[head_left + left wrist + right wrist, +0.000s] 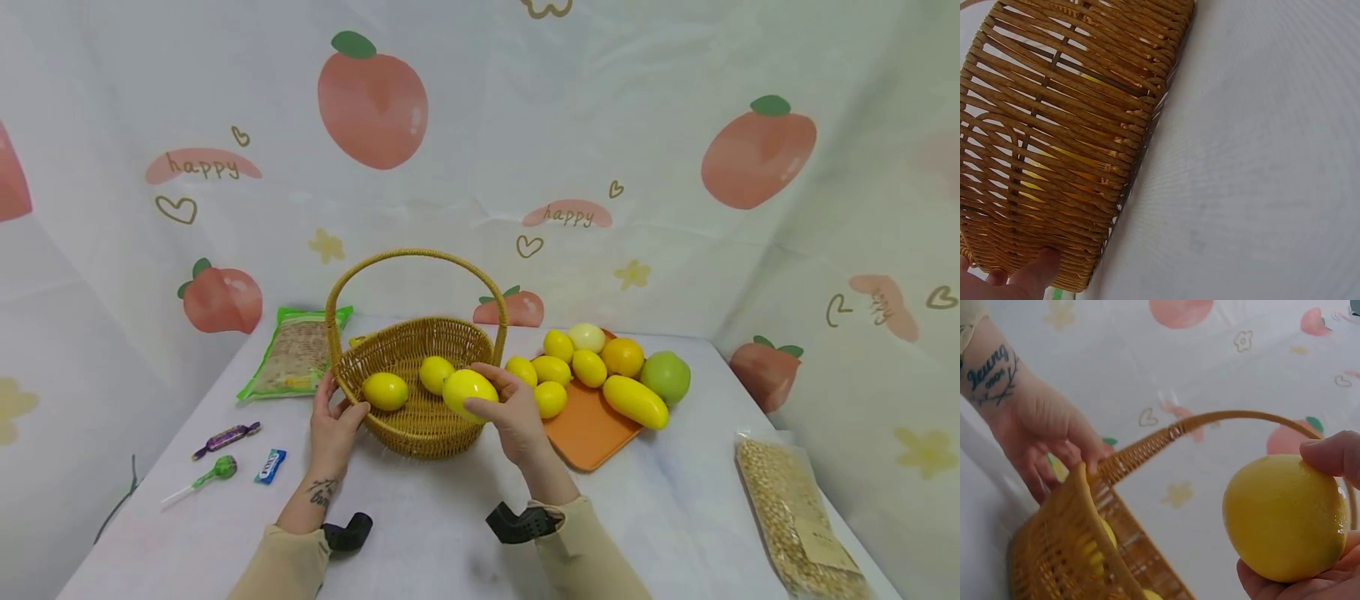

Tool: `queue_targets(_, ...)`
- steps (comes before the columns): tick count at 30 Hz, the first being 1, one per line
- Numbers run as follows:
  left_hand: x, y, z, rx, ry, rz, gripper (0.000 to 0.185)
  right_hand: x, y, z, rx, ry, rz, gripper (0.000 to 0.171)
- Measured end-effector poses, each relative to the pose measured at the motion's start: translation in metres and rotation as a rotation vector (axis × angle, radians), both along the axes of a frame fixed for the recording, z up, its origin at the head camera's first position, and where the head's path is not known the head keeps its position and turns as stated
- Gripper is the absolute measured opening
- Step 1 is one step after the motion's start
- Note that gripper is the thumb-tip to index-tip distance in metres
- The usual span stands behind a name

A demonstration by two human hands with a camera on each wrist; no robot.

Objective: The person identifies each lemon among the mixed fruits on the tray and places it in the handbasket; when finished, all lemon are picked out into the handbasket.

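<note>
My right hand (517,412) holds a yellow lemon (469,395) between thumb and fingers, over the right side of a brown wicker basket (420,444) with a tall arched handle. Two more lemons lie in the basket, one at the left (386,392) and another near the middle (437,375). At the basket's left end, my left hand (335,425) grips the rim by the handle's foot, thumb on top and fingers against the outer wall. The right wrist view shows the held lemon (1285,519) up close, with the left hand (1047,428) on the basket behind it.
Right of the basket, an orange tray (592,429) bears several lemons, an orange (623,357), a long yellow fruit (635,402) and a green apple (665,377). Wrapped candies (227,440) and a lollipop (217,471) lie left. Filled bags stand at back left (296,354) and right (798,517).
</note>
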State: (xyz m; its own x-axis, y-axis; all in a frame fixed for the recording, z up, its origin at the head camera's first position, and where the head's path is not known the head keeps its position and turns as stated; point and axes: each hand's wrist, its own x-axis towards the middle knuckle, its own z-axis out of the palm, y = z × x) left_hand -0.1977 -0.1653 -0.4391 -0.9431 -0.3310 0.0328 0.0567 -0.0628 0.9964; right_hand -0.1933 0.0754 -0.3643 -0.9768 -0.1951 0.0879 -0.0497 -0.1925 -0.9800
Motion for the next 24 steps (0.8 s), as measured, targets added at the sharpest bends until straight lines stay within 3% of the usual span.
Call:
queue_targets(8,-0.002,-0.002,0.000,-0.025,-0.024,0.008,0.080,-0.037,-0.047,0.011,0.046,-0.025,0.050,0.050)
queue_targets(16,0.001,-0.005,-0.003,-0.023,-0.037,0.006,0.080,-0.080,-0.076,0.011,0.090,-0.065,0.026,0.051)
queue_targets(24,0.000,-0.002,-0.002,-0.021,-0.024,-0.009,0.079,-0.093,-0.071,0.003,0.109,-0.085,-0.032,0.046)
